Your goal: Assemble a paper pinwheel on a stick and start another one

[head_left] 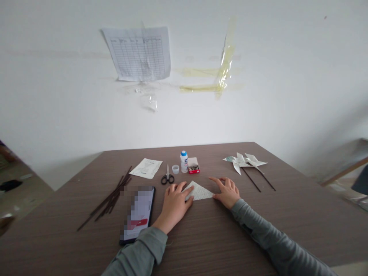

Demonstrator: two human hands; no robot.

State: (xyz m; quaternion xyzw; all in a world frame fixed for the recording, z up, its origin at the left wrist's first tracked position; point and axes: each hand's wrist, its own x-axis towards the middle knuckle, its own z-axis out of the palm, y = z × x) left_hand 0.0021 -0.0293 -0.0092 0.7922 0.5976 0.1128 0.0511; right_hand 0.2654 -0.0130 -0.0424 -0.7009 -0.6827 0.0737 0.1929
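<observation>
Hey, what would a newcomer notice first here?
Probably the left hand and right hand, at a printed paper triangle near the middle of the table. Beyond it stands a blue-capped white bottle, with a small red box beside it. Two pale pinwheels lie off to the right.

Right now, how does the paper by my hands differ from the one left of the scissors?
The triangular paper has three corners, while the four-sided paper has four. Your left hand rests on the triangular paper; no hand touches the four-sided paper. Both are pale, printed and lie on the table.
</observation>
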